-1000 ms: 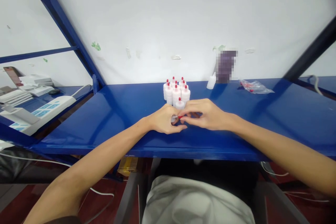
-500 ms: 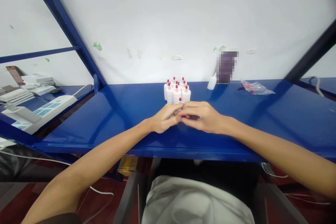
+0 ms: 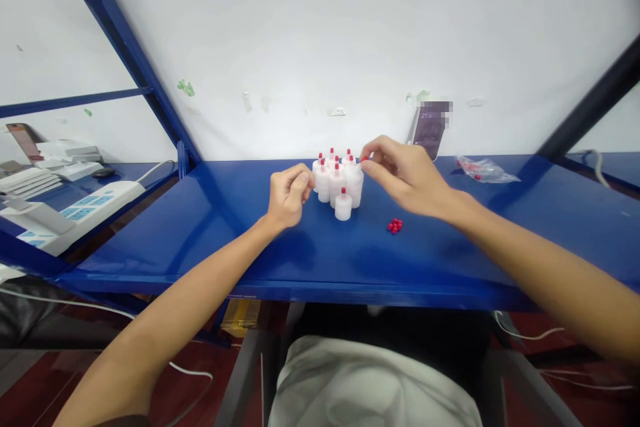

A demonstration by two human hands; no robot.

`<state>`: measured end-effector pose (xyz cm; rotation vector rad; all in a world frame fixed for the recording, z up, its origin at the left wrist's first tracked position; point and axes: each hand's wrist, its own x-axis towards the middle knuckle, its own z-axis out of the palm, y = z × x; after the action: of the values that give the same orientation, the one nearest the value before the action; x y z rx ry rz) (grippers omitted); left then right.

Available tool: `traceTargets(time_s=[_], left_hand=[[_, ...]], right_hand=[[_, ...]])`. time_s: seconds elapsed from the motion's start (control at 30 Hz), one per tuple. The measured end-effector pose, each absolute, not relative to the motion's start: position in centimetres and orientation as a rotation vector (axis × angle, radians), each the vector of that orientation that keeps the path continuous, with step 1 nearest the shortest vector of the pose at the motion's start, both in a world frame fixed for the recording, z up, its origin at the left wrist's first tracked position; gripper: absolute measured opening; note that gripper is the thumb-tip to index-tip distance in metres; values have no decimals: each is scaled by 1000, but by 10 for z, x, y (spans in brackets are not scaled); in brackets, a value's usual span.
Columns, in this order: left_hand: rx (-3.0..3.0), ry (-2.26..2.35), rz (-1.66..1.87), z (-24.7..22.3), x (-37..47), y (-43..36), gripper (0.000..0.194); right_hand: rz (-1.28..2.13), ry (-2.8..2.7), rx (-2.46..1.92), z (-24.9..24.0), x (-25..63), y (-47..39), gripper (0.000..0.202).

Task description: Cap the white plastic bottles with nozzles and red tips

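Note:
A cluster of small white squeeze bottles with red caps (image 3: 334,175) stands on the blue shelf (image 3: 225,227), and one more capped bottle (image 3: 343,205) stands just in front of it. My left hand (image 3: 287,193) hovers at the cluster's left side with fingers curled and nothing visible in them. My right hand (image 3: 403,170) reaches in from the right. Its thumb and forefinger pinch a small red cap (image 3: 365,159) at the top of the rightmost bottle. A small heap of loose red caps (image 3: 395,225) lies on the shelf below my right wrist.
A phone (image 3: 431,127) leans against the white wall behind my right hand. A clear plastic bag (image 3: 484,169) lies at the back right. Blue frame struts rise on the left and a dark one on the right. A power strip (image 3: 95,203) and boxes sit on the left shelf.
My hands were joined over one bottle near the shelf's front. They have parted and moved back to the cluster, leaving that bottle standing and uncovering the loose red caps.

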<state>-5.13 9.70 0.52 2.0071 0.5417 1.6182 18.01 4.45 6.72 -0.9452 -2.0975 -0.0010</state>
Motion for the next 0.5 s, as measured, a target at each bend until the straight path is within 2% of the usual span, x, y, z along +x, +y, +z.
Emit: traceTargets(time_s=[0.17, 0.37, 0.5], left_hand=[[2001, 585, 1517, 6, -58, 105, 42], [1949, 540, 1392, 13, -59, 94, 35], [1983, 525, 1310, 15, -59, 92, 33]], right_hand=[[-90, -2414, -1254, 68, 170, 60, 22], [-83, -2393, -1305, 68, 176, 58, 30], [14, -2501, -1375, 67, 209, 47, 27]])
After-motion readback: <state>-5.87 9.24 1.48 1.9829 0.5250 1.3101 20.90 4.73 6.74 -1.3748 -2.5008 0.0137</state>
